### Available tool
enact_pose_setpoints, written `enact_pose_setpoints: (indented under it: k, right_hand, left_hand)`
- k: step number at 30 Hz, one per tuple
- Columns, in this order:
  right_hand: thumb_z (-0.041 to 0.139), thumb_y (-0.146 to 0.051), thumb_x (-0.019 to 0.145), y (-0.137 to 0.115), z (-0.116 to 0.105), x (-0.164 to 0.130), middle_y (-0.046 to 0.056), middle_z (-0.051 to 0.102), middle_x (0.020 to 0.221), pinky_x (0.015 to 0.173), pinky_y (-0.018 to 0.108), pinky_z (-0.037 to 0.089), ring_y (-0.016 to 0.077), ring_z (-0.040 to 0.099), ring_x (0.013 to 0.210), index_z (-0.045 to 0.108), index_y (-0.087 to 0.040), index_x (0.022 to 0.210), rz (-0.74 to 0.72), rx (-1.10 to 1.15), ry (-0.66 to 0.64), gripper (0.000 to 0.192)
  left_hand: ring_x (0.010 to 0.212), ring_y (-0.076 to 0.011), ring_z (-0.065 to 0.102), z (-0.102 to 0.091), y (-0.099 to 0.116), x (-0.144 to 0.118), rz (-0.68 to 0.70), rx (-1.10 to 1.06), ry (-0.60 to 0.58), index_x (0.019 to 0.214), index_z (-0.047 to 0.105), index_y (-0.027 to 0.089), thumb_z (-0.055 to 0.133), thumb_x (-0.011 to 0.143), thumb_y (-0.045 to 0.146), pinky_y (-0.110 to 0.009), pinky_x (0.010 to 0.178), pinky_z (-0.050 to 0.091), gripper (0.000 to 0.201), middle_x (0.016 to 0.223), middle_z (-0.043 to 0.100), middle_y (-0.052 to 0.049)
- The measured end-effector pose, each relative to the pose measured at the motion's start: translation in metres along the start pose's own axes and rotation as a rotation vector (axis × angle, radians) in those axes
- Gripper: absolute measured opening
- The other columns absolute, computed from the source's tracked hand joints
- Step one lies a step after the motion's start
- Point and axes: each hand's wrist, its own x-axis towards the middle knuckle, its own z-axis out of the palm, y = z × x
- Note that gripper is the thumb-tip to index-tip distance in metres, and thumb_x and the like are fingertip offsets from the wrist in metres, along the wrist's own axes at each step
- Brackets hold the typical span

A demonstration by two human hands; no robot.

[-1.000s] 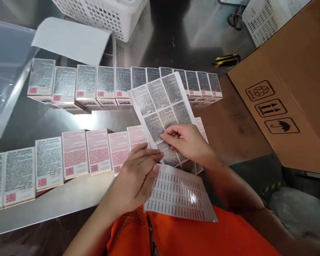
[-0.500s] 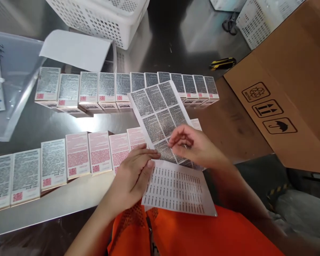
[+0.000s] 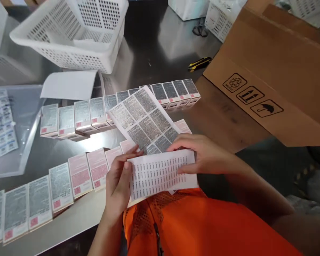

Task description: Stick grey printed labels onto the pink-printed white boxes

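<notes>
Between my hands is a sheet of printed labels [image 3: 146, 117], with dense dark blocks on its upper part. Its near part is folded over, showing a white back [image 3: 161, 172] with rows of small printed marks. My left hand [image 3: 122, 174] pinches the sheet's left edge at the fold, thumb on the near side. Gripping the right edge, my right hand [image 3: 200, 153] has its thumb on the white back and its fingers behind. Beyond the sheet stands a row of small cartons [image 3: 82, 113] with silvery label panels. A nearer row of cartons [image 3: 80, 172], some pink, runs to the left and is partly covered by the sheet.
A white perforated basket [image 3: 96, 58] stands at the back left. Below it lies a curled white sheet [image 3: 69, 85], beside a clear plastic folder [image 3: 29, 142]. A yellow-black utility knife [image 3: 200, 64], scissors [image 3: 200, 30] and a large cardboard box [image 3: 256, 78] are on the right.
My right hand has gone from the face of the sheet to its right edge and closed on it. The folded part is raised and turned slightly. The view has shifted.
</notes>
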Motion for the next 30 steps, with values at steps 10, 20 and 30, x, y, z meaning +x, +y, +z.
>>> enact_pose_setpoints:
  k: [10,20,30]
  right_hand:
    - [0.074,-0.025,0.081,0.009,0.011,0.023,0.001,0.072,0.109,0.075,0.024,0.049,0.0168,0.066,0.093,0.064,-0.025,0.124,-0.088,0.332,-0.016,0.045]
    - [0.082,-0.027,0.071,0.025,0.027,0.028,0.001,0.069,0.103,0.055,0.021,0.041,0.008,0.051,0.06,0.067,-0.023,0.112,-0.144,0.455,0.198,0.044]
    - [0.065,-0.041,0.087,0.024,0.042,0.031,-0.005,0.054,0.058,0.051,0.022,0.028,0.0087,0.041,0.054,0.073,-0.015,0.082,-0.157,0.471,0.19,0.027]
  left_hand:
    - [0.1,-0.0301,0.065,-0.007,0.071,0.03,0.414,1.018,-0.237,0.127,0.054,0.025,0.074,0.081,0.032,-0.045,0.087,0.049,0.051,0.111,0.07,-0.009]
    - [0.06,-0.0173,0.062,-0.004,0.081,0.048,-0.054,0.905,-0.354,0.089,0.06,0.025,0.058,0.091,0.034,-0.027,0.055,0.04,0.01,0.069,0.069,0.004]
    - [0.083,-0.0256,0.067,0.007,0.094,0.052,0.18,1.223,-0.439,0.098,0.065,0.023,0.06,0.091,0.035,-0.038,0.074,0.045,0.014,0.089,0.073,-0.003]
